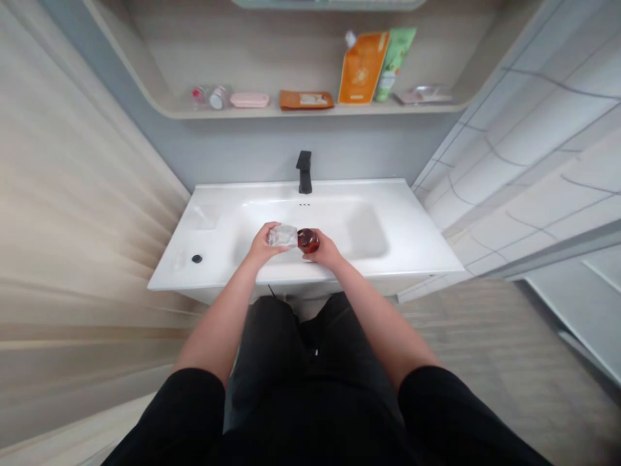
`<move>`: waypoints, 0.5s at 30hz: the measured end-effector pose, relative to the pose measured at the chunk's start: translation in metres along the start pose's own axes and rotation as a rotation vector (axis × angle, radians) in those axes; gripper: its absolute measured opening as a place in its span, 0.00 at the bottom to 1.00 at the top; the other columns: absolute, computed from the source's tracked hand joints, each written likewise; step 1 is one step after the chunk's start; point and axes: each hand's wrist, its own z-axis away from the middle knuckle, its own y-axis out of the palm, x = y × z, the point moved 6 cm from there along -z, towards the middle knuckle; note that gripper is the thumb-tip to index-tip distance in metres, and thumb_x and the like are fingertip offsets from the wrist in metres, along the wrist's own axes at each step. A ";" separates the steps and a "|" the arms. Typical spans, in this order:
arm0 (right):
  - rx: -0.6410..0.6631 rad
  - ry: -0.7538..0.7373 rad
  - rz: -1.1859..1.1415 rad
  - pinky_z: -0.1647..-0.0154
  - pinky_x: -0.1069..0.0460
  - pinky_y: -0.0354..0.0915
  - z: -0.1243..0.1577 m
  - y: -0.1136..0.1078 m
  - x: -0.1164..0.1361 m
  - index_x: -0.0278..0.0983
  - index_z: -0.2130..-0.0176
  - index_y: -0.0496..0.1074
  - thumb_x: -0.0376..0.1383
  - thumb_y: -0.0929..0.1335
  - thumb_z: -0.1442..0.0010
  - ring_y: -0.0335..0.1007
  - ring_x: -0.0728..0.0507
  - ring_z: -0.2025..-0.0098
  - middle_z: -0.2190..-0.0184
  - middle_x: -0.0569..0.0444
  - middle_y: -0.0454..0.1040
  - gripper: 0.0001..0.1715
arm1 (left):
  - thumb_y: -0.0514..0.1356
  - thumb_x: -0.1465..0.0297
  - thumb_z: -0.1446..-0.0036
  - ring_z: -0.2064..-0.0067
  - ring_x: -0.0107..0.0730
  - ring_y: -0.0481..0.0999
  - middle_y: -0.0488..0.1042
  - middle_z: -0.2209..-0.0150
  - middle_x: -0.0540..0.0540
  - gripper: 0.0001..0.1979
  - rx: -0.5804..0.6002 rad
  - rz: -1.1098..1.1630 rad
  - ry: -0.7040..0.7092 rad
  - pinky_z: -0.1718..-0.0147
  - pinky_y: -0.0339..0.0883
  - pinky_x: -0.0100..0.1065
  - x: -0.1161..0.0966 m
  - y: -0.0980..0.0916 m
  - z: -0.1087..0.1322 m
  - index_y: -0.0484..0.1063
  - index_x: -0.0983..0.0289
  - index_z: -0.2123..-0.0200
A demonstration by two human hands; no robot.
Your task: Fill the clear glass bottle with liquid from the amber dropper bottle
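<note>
Bathroom here, both hands out over a white sink basin (361, 226). Left hand (264, 244) has its fingers wrapped round a clear chunky piece (283, 235), can't tell exactly what, touching an amber bottle (308, 241) gripped in the right hand (324, 250). Black faucet (304, 172) sits behind, orange pouch (363, 68) and green tube (395, 65) up on the shelf (291, 112).

**Q:** Illumination level?

**A:** Bright, even and diffuse. The white basin (417, 239) nears overexposure, shows only a soft grey shade at right, and a small highlight marks the amber bottle (308, 241).

**Q:** Image defects?

**A:** Wide-angle distortion bends the tiled wall (543, 129) and smears the left wall (72, 194) into streaks. Sharpness falls toward the frame edges.
</note>
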 end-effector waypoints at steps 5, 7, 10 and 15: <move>0.000 -0.023 0.026 0.39 0.38 0.76 0.000 0.001 0.000 0.43 0.36 0.75 0.32 0.85 0.58 0.84 0.33 0.46 0.45 0.50 0.86 0.51 | 0.87 0.63 0.71 0.48 0.49 0.83 0.81 0.48 0.57 0.45 0.002 -0.010 -0.033 0.44 0.78 0.52 0.001 0.000 0.001 0.77 0.58 0.46; 0.004 -0.024 0.033 0.39 0.38 0.76 0.000 0.001 0.000 0.43 0.36 0.75 0.33 0.85 0.58 0.84 0.33 0.46 0.45 0.50 0.86 0.51 | 0.86 0.63 0.71 0.46 0.50 0.83 0.81 0.46 0.57 0.45 -0.003 -0.032 -0.040 0.42 0.77 0.53 0.000 -0.001 0.001 0.78 0.58 0.46; 0.012 -0.016 0.036 0.39 0.39 0.76 0.000 0.002 0.001 0.41 0.36 0.75 0.32 0.85 0.57 0.84 0.32 0.46 0.45 0.49 0.86 0.52 | 0.86 0.62 0.70 0.45 0.52 0.83 0.81 0.45 0.59 0.44 -0.010 -0.085 -0.025 0.40 0.77 0.54 -0.004 -0.002 0.001 0.79 0.58 0.45; 0.018 -0.023 0.051 0.39 0.39 0.76 0.000 0.001 0.002 0.41 0.35 0.75 0.31 0.85 0.57 0.84 0.32 0.45 0.44 0.49 0.85 0.51 | 0.86 0.61 0.68 0.46 0.56 0.83 0.82 0.44 0.62 0.44 0.008 -0.131 0.009 0.43 0.78 0.58 -0.009 -0.002 0.002 0.79 0.59 0.44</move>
